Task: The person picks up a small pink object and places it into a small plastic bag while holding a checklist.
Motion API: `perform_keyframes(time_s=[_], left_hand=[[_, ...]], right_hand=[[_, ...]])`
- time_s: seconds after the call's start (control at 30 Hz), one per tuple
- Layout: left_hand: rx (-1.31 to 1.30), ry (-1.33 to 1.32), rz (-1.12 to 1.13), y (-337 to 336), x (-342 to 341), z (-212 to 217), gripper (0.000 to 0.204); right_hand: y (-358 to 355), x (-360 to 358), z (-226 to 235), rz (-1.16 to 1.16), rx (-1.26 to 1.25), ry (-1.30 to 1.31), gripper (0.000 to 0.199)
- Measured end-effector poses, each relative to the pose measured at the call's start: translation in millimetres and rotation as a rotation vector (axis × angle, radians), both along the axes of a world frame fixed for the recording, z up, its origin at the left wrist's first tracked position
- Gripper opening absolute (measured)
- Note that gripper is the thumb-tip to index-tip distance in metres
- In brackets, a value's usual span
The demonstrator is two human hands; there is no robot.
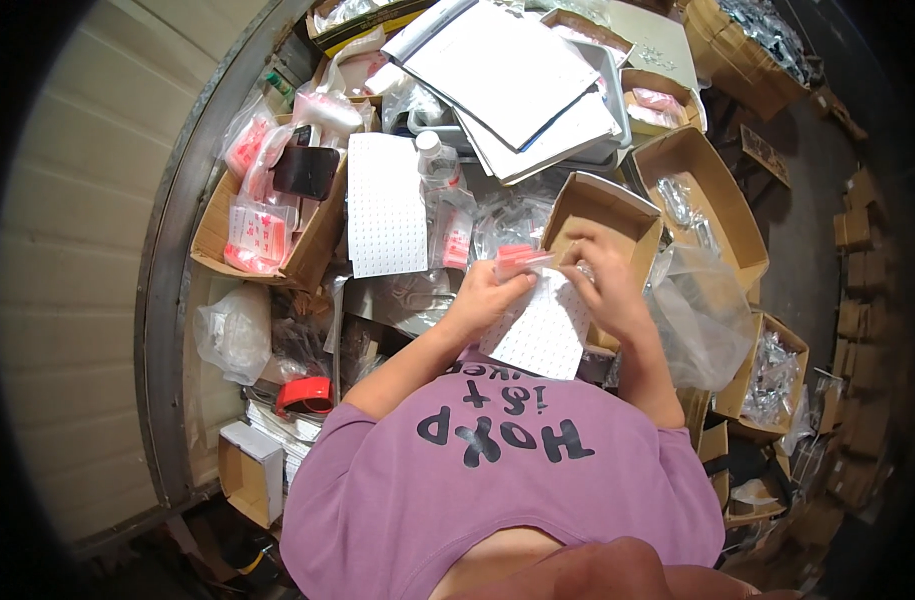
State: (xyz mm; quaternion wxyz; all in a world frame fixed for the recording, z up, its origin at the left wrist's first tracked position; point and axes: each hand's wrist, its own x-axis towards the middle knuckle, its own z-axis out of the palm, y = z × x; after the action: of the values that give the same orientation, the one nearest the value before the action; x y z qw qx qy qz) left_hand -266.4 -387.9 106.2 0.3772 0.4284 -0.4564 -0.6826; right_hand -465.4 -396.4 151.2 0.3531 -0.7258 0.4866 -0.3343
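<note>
My left hand (489, 298) is closed on a small stack of clear zip bags (520, 258) with red markings, its thumb lying across them. Just to the right, my right hand (609, 285) has bent fingers smeared by motion, over the near side of an open cardboard box (602, 208). Whether those fingers pinch anything cannot be made out. A white sheet of small printed labels (539, 335) lies below both hands, close to my shirt. Beyond the left hand are another red-printed bag (457, 240) and a clear plastic bottle (439, 165) with a white cap.
At left, a carton (317, 245) holds red-printed bags and a dark phone (305, 172). A second label sheet (387, 205) lies beside it. Papers (497, 70) cover a grey bin at the back. On the right stand a long cardboard box (712, 185) and a translucent plastic bag (692, 320).
</note>
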Motion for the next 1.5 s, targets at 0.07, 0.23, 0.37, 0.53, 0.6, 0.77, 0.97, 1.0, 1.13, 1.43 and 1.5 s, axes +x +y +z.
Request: perform_keyframes(time_s=[0.07,0.23,0.37,0.53,0.6,0.77,0.97,1.0,1.13,1.43,1.5], left_hand=[[0.022,0.018,-0.017,-0.3,0.3,3.2,0.024],[-0.009,0.066,-0.038,-0.8,0.1,4.1,0.024],[-0.040,0.022,-0.086,-1.4,3.3,2.3,0.026],[0.015,0.035,-0.067,-0.6,0.6,11.2,0.025],[-0.001,0.009,-0.066,-1.3,2.0,7.7,0.025],[-0.002,0.007,-0.061,-1.6,6.0,5.2,0.026],[-0.244,-0.164,-0.083,-0.9,9.4,10.5,0.023],[-0.356,-0.198,-0.076,-0.3,9.4,13.0,0.022],[-0.673,-0.456,-0.225,-2.8,12.5,21.9,0.021],[-0.966,-0.400,-0.232,-0.7,8.9,26.4,0.025],[-0.903,-0.386,-0.237,-0.6,8.8,26.9,0.024]], right_hand=[[3.5,8.4,-0.5,0.064,-0.027,0.022,0.013],[1.0,15.7,-18.4,-0.043,-0.173,0.090,0.016],[-0.6,13.8,-6.1,-0.072,0.017,-0.096,0.019],[0.3,14.3,-7.5,-0.102,0.019,-0.143,0.020],[-0.3,12.4,-11.8,-0.117,0.008,-0.176,0.020],[-8.3,-3.7,-4.0,-0.315,0.034,-0.070,0.021],[-9.0,-25.9,-12.3,-0.166,-0.057,0.127,0.021],[-7.1,-26.1,-10.4,-0.002,0.232,-0.018,0.022],[-4.3,-15.9,0.8,0.136,0.231,0.048,0.022],[-7.5,-15.5,6.2,0.178,0.269,-0.058,0.015],[-7.7,-15.9,4.3,0.167,0.261,-0.061,0.014]])
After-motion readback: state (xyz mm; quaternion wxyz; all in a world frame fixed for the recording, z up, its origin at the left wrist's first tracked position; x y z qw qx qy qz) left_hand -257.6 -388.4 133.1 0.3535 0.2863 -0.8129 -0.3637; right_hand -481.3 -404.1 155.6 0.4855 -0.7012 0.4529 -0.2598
